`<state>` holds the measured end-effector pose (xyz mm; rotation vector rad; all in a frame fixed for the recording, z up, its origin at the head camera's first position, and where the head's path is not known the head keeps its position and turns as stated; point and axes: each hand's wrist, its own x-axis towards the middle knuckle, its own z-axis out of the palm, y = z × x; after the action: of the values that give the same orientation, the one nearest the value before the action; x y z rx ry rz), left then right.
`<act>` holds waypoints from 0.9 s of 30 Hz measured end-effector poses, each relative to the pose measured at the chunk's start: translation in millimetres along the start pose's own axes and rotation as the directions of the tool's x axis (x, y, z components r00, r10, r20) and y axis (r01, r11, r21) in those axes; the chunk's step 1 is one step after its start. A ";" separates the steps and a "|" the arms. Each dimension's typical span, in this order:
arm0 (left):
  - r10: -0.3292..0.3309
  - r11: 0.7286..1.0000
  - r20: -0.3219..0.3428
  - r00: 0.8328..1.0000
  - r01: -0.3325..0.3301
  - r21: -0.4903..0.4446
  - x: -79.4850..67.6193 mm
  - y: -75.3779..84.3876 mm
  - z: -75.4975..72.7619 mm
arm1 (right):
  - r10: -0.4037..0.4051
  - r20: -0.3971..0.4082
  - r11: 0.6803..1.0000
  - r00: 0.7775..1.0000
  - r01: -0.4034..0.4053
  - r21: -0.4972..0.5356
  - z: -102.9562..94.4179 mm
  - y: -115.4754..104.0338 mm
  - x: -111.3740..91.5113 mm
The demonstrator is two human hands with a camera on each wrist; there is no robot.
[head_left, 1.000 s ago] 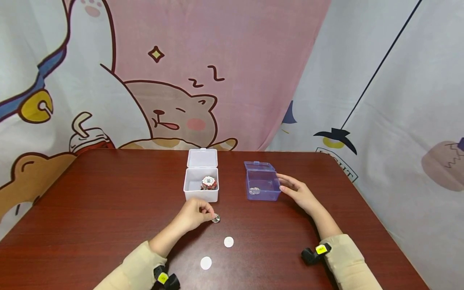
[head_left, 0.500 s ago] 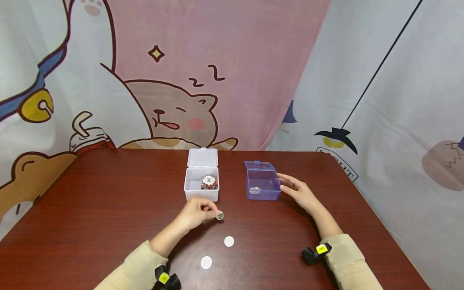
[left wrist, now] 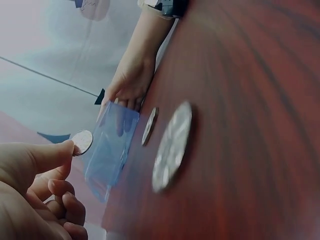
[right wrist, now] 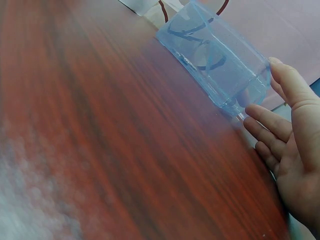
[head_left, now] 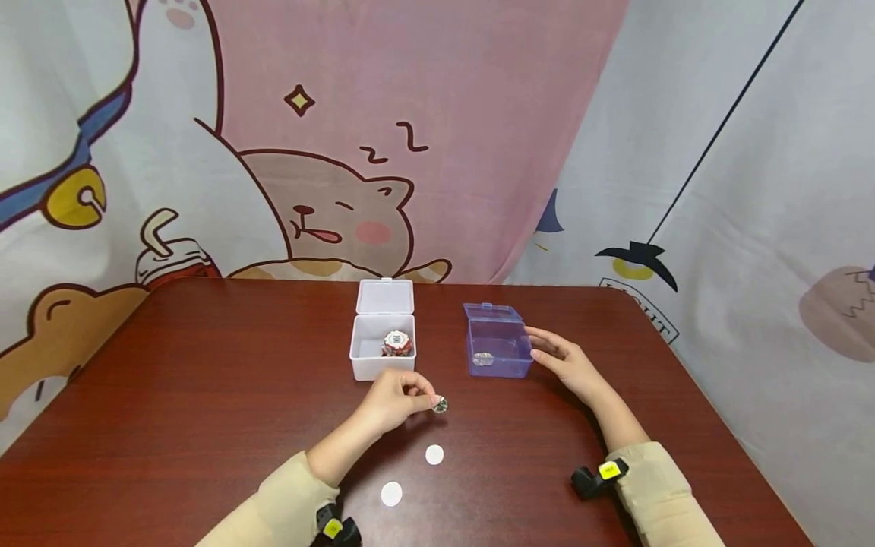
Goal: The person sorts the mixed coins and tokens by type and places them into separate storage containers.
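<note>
My left hand (head_left: 396,399) pinches a silver coin (head_left: 440,405) between thumb and forefinger, above the table in front of the two boxes. In the left wrist view the coin (left wrist: 84,142) stands out past the thumb tip, with the other fingers curled below. My right hand (head_left: 570,370) rests at the right side of a translucent blue box (head_left: 511,369), its fingers fairly straight. In the right wrist view the fingertips meet the end of the blue box (right wrist: 220,65). Its lid is raised at the back, and silver coins (head_left: 483,358) lie inside, at left.
Two more coins lie on the brown table: a farther coin (head_left: 434,454) and a nearer coin (head_left: 392,494). Left of the blue box stands an open white box (head_left: 372,370) with poker chips (head_left: 396,342) in it. A patterned curtain (head_left: 478,114) hangs behind.
The left hand has carried the pinched coin rightward, from in front of the white box toward the blue box. The right hand has stayed beside the blue box.
</note>
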<state>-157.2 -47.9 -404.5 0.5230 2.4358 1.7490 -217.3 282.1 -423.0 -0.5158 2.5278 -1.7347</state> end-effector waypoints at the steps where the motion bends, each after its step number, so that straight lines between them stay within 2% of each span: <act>1: 0.005 1.000 -0.001 1.000 -0.005 0.004 0.5 2.3 2.5 | 0.002 -0.002 1.000 1.000 -0.002 0.001 0.0 0.6 -0.1; 6: 0.030 0.999 -0.014 0.999 -0.030 0.013 3.6 11.9 13.5 | 0.000 -0.007 1.000 1.000 0.000 -0.011 -1.6 14.7 2.4; 11: 0.046 0.999 -0.035 0.998 -0.045 0.026 10.2 17.5 22.8 | -0.014 0.000 1.000 1.000 0.014 -0.012 -2.1 14.8 2.7; 20: 0.042 0.998 -0.093 0.995 -0.046 -0.047 24.7 31.1 33.2 | -0.007 0.009 1.000 1.000 0.007 0.007 1.5 -5.7 -1.3; 27: -0.001 0.999 -0.161 0.987 -0.005 -0.039 37.7 42.0 39.6 | -0.006 0.002 1.000 1.000 0.006 -0.019 2.8 -14.0 -2.7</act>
<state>-172.5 12.1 -374.1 0.3943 2.4993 1.9056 -210.6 275.9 -411.7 -0.5261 2.5469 -1.7129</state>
